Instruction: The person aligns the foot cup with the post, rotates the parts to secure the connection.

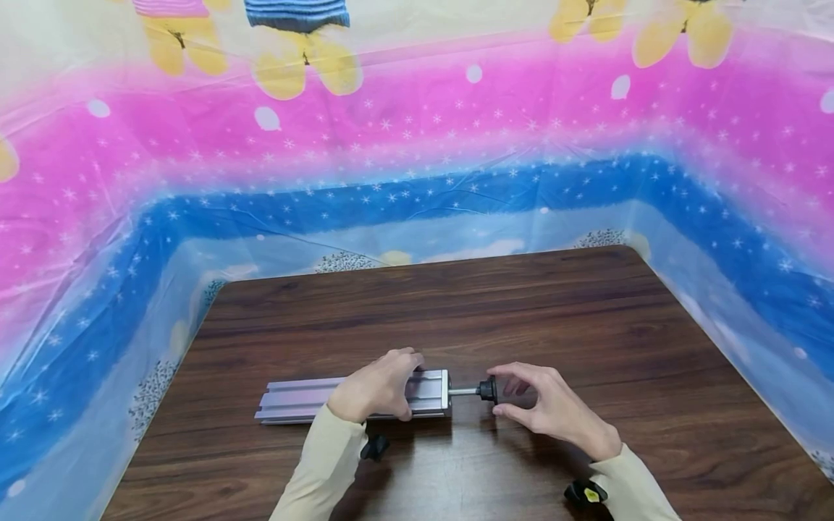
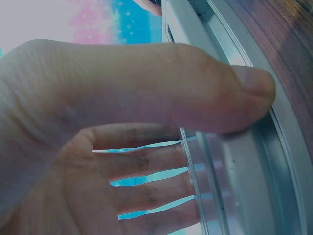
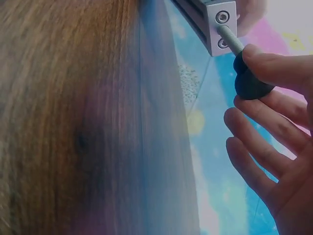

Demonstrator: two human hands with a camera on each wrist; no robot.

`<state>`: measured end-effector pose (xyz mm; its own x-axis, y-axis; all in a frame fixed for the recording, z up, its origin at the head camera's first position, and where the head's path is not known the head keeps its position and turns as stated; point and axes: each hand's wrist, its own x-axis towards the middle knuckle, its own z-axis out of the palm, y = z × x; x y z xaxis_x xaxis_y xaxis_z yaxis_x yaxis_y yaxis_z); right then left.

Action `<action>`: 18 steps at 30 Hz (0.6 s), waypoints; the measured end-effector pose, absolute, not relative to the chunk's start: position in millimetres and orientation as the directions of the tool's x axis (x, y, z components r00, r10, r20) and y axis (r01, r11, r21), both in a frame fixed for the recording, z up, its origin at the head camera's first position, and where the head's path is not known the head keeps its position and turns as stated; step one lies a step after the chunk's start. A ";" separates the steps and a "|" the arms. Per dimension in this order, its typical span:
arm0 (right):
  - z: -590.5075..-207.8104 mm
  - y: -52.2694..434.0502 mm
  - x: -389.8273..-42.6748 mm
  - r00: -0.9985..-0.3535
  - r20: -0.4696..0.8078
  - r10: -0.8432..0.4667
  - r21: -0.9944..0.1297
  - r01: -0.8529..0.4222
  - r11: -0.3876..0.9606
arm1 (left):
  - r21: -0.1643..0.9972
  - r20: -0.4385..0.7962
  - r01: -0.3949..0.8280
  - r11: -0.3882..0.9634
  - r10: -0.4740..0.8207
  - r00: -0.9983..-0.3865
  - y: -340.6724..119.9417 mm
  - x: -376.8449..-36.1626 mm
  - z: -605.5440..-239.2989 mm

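A long silver aluminium profile (image 1: 296, 399) with grooves along its length lies on the table. My left hand (image 1: 381, 387) grips it near its right end; in the left wrist view the thumb (image 2: 215, 93) presses one grooved side and the fingers reach across the other. A light end plate (image 3: 213, 38) with two socket-head bolts caps that end. Out of the plate runs a threaded rod (image 1: 464, 391), tipped with a black lobed knob (image 3: 252, 85). Thumb and index finger of my right hand (image 1: 547, 401) pinch this knob, while the other fingers spread apart.
The dark wood-grain table (image 1: 554, 304) reaches back to a printed cloth (image 1: 417, 130) hung around its far edge and sides. Each wrist bears a small black strap mount, the right one (image 1: 585, 493) with a yellow mark.
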<state>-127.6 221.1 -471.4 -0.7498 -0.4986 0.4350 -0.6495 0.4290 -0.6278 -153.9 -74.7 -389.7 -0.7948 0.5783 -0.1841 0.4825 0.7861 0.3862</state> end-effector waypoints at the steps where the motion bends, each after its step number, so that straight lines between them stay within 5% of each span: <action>1: -471.8 220.8 -127.9 -0.747 0.437 -0.501 -0.624 -0.653 0.429 | 0.387 -0.185 0.481 0.787 0.578 -0.795 -74.9 -153.8 -389.8; 18: -471.5 219.3 -129.3 -0.798 0.343 -0.496 -0.662 -0.580 0.474 | 0.392 -0.190 0.479 0.785 0.579 -0.793 -76.8 -153.2 -390.5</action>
<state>-129.3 219.3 -471.5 -0.7977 -0.4962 0.3428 -0.5798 0.4744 -0.6624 -153.2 -76.8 -390.5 -0.7930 0.5789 -0.1899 0.4792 0.7852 0.3923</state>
